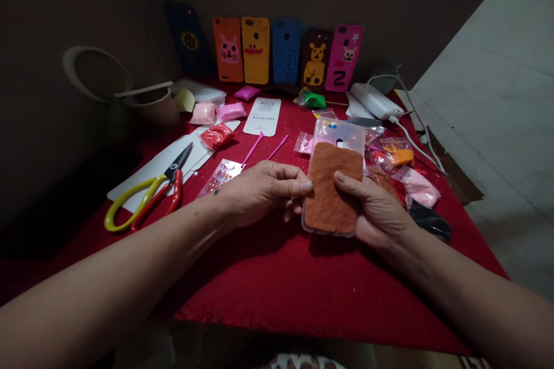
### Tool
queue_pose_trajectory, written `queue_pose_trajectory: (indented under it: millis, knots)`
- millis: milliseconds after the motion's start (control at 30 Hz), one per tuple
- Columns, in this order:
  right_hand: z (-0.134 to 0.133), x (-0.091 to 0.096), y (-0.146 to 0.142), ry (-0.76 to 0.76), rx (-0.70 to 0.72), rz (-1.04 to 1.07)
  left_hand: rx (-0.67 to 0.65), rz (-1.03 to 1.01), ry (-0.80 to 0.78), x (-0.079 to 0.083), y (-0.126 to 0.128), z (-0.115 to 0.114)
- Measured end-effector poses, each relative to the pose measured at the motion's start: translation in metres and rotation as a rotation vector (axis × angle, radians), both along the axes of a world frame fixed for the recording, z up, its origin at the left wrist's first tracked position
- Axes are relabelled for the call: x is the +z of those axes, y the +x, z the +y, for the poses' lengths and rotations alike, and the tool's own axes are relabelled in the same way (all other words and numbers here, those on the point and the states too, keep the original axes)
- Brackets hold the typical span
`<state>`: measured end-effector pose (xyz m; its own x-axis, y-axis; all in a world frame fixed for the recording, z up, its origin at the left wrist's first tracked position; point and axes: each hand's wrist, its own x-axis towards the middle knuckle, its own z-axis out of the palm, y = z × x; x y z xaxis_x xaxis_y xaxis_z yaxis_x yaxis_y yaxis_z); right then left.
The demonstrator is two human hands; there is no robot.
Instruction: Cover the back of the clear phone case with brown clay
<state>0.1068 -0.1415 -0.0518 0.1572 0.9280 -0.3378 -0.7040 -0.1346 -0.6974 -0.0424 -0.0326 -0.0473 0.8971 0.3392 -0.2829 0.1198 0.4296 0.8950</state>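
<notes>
A clear phone case (346, 130) is held up over the red cloth, its lower part covered by a flat layer of brown modelling clay (331, 207). The top strip with the camera cutout is bare of clay. My right hand (381, 210) grips the case from the right, its thumb lying on the clay and its fingers behind. At the left edge, my left hand (272, 187) pinches the case and clay, thumb in front. Just left of that hand lies a sheet of coloured rhinestones (223, 176), with two pink modelling tools (253, 149) beyond it.
Scissors (167, 184) with yellow and red handles lie at left on white card. Several decorated phone cases (285, 52) stand along the back wall. Bagged clay (398, 153) lies at right, near a white power bank (376, 101) with a cable. A cup (151, 104) stands back left.
</notes>
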Motion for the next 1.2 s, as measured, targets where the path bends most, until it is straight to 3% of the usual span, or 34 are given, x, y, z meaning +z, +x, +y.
queue_pose_trajectory:
  millis: [167, 333, 667, 900, 1067, 1200]
  knots:
    - [-0.0009, -0.0012, 0.0009, 0.021, 0.033, -0.011, -0.044, -0.037, -0.038, 0.0006, -0.002, 0.0027]
    - [-0.001, -0.0022, 0.0016, 0.047, 0.099, 0.034, 0.003, -0.004, -0.013, -0.0002, 0.0008, -0.0004]
    - [-0.0005, -0.0017, 0.0027, 0.005, 0.042, 0.034, -0.042, -0.067, -0.108, -0.0032, 0.0002, 0.0019]
    - [0.0003, -0.0022, 0.0019, 0.004, -0.003, -0.002, 0.019, -0.02, 0.013, -0.0019, 0.0006, -0.0007]
    - [-0.0001, -0.0005, 0.0002, 0.008, 0.019, 0.003, -0.029, -0.061, -0.054, -0.0011, -0.0007, 0.0023]
    - [-0.0011, -0.0008, -0.0004, 0.008, 0.053, 0.003, 0.007, -0.073, -0.065, -0.0023, 0.0011, 0.0011]
